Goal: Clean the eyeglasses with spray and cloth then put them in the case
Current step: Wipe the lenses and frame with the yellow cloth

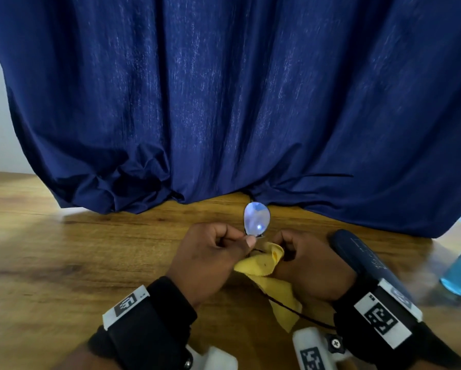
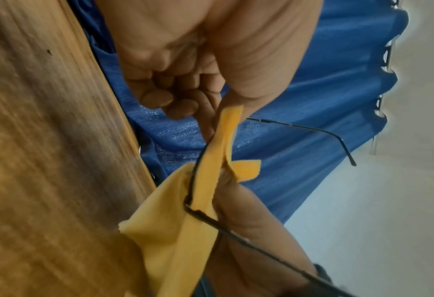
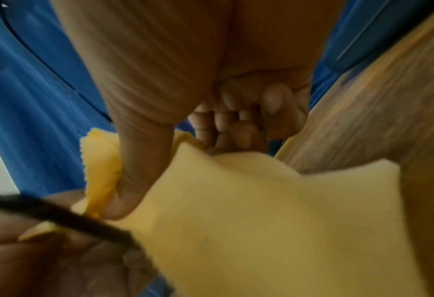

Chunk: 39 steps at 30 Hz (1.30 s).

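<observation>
The thin black-framed eyeglasses (image 1: 256,218) are held up over the wooden table (image 1: 64,263), one lens glinting above my hands. My left hand (image 1: 246,240) pinches the frame just below that lens. My right hand (image 1: 281,249) grips a yellow cloth (image 1: 264,265) folded over the other lens, which is hidden. In the left wrist view the cloth (image 2: 180,231) wraps the frame and one temple arm (image 2: 299,128) juts out free. The right wrist view shows my thumb pressed on the cloth (image 3: 261,211) and a blurred temple arm (image 3: 58,215). A dark blue case (image 1: 357,252) lies just right of my right hand.
A spray bottle of blue liquid (image 1: 458,276) stands at the table's right edge. A dark blue curtain (image 1: 224,102) hangs behind and bunches on the table's far side. Bare wood lies to the left of my hands.
</observation>
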Available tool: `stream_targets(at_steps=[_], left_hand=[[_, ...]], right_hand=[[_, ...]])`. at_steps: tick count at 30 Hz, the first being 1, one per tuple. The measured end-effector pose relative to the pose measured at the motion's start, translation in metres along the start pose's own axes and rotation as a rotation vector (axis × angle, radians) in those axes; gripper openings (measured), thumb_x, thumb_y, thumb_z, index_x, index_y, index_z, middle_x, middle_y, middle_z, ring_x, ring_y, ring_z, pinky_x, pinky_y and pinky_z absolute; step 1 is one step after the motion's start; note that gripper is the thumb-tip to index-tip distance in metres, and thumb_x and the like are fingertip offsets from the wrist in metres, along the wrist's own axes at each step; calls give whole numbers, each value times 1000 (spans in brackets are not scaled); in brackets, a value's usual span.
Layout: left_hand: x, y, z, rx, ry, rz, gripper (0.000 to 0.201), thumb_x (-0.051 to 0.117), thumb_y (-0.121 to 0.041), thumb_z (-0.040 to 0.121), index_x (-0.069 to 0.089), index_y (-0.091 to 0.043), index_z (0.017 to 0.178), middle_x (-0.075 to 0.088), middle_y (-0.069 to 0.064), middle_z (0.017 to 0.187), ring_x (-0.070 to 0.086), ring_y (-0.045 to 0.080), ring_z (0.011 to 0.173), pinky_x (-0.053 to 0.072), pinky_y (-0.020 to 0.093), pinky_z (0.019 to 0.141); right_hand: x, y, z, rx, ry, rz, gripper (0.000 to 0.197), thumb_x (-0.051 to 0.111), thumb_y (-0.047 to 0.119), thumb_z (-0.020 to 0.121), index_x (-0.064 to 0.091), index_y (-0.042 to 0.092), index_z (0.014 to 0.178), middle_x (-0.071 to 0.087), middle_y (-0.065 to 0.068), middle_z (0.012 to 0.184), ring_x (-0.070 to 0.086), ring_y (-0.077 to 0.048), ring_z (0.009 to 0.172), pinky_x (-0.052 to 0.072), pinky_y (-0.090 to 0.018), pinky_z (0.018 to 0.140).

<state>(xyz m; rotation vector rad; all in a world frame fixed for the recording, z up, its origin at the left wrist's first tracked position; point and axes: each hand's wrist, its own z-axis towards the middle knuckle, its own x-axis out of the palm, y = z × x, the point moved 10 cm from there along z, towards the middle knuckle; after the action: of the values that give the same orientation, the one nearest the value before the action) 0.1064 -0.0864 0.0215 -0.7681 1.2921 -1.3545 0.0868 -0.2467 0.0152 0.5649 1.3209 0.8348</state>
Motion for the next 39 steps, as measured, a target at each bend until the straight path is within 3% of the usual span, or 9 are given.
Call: stream_targets(at_steps=[2,4,9,12,15,26,31,34,39], left_hand=[[3,-3,-2,25,6,10,15,75,-26,88,79,-16,76,70,-6,62,60,1,57,47,13,55],[-2,-2,0,27,-17,-3,14,75,-26,88,80,-17,79,76,-5,70,68,9,65,51,16,62],[-13,-1,2,22,-88,-6,12,75,-26,87,79,-18,79,79,-1,77,73,11,75,57,26,71],[-7,-1,1,10,-59,-18,12,76,-27,87,79,-18,80,80,2,79,76,21,80,62,39,76],[-2,-4,-2,27,-34,-29,13,75,-24,87,79,-17,79,80,2,76,75,19,76,61,35,72],[-14,1,4,23,-90,-39,11,75,-24,88,79,-16,81,80,1,80,74,15,81,56,27,77],[-10,3,3,-6,-74,-56,9,75,-25,87,79,-17,83,80,5,81,75,25,81,60,40,75],[-4,4,2,-2,-38,-46,10,75,-26,88,79,-18,82,80,7,81,75,28,82,62,46,78],[-5,6,3,-5,-38,-55,12,74,-27,88,80,-18,84,80,3,84,75,21,86,61,43,87]], right_hand=[[0,5,-1,-26,-46,20,41,71,48,60,68,10,73,69,-10,70,58,-21,60,53,-48,67],[1,10,-1,-35,-55,50,30,76,39,74,70,9,72,70,-7,68,60,-17,61,53,-46,64],[6,11,-3,8,21,91,20,79,27,82,73,9,85,77,-10,86,72,-31,84,58,-50,81],[14,13,-5,27,54,209,25,88,27,70,75,12,86,77,-7,86,73,-17,77,59,-33,73],[11,12,-4,32,-5,219,26,85,30,72,73,8,77,74,-5,72,65,-5,63,51,-19,60],[3,20,0,-103,-29,76,4,72,17,89,74,21,90,78,0,89,73,-17,83,59,-38,77],[25,9,-4,63,132,169,30,85,32,75,75,10,93,77,-5,85,70,-12,75,56,-27,74],[20,0,-3,98,45,262,44,85,47,68,76,6,83,76,-19,85,67,-23,72,56,-46,74],[8,15,-2,-4,53,183,20,65,22,94,76,23,77,78,3,77,71,-5,69,53,-20,65]])
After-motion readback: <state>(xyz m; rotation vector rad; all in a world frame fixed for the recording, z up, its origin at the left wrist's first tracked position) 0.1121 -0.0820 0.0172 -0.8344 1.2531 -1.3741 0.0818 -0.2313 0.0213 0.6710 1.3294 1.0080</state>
